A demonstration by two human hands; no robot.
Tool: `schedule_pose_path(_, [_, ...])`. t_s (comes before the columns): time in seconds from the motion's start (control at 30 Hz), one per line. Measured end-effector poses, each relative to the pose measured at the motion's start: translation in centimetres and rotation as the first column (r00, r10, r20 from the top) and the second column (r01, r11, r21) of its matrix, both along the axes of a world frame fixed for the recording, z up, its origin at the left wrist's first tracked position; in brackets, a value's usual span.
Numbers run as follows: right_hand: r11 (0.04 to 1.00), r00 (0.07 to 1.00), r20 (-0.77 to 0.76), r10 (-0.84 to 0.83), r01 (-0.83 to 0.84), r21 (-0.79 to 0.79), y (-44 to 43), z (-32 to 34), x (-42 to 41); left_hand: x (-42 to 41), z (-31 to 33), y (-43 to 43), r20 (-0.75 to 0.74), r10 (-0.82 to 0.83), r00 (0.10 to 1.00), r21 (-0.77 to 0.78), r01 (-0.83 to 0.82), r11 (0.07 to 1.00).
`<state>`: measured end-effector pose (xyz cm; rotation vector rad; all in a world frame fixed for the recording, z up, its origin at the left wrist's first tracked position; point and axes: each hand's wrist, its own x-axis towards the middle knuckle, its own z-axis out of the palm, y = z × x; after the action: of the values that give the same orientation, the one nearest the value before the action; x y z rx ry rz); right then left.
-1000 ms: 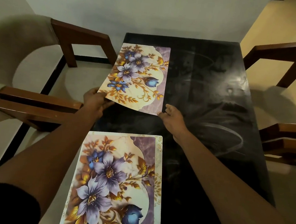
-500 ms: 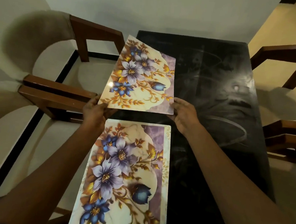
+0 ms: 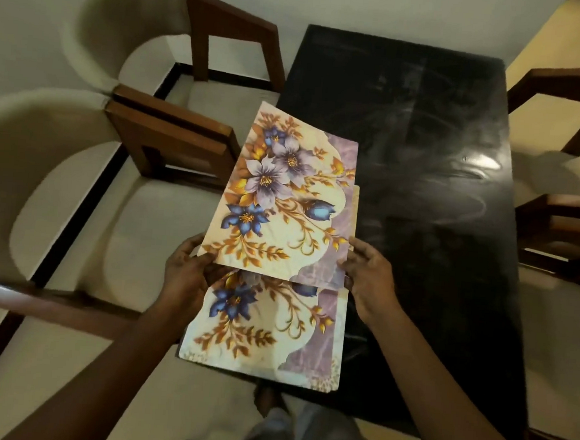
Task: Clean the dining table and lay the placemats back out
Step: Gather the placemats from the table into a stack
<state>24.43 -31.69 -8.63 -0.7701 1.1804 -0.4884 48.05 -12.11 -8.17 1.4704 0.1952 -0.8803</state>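
Head view — left hand (image 3: 189, 267), right hand (image 3: 370, 277) pinching glossy floral placemat (image 3: 283, 198), streaky black tabletop (image 3: 425, 126)

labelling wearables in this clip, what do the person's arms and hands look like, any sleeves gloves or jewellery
Both forearms are bare, with no sleeve in view along them. The left hand and the right hand are ungloved. No watch, bracelet or ring shows on either wrist or hand.

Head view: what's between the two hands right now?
In the head view, the near edge of the upper placemat spans from left hand to right hand, both holding it; the lower placemat lies underneath on the table.
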Motion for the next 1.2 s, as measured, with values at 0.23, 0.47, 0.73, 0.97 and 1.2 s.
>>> schedule_pose_path(0.23, [0.999,0.996,-0.086,-0.010,0.006,-0.042,8.3,-0.6,-4.4,-4.9,-0.8,7.4,-0.076,0.053,0.996,0.019,-0.051,0.998])
schedule_pose_path(0.47, [0.998,0.984,-0.174,0.028,-0.037,-0.048,12.4,-2.1,-5.7,-7.7,-2.5,11.8,-0.103,0.117,0.988,0.075,-0.110,0.991])
schedule_pose_path(0.73, [0.983,0.931,-0.358,0.070,-0.126,-0.136,13.2,-2.4,-5.7,-8.0,-3.4,12.9,0.081,0.026,0.996,0.301,-0.049,0.952])
schedule_pose_path(0.97, [0.914,0.846,-0.503,0.177,-0.330,-0.234,14.0,-1.2,-7.5,-9.7,-0.9,14.7,0.282,-0.023,0.959,0.361,-0.084,0.929])
schedule_pose_path(1.2, [0.749,0.745,-0.422,0.516,-0.631,-0.200,17.3,1.7,-8.7,-16.2,2.2,16.8,0.335,0.058,0.941,0.284,-0.160,0.945])
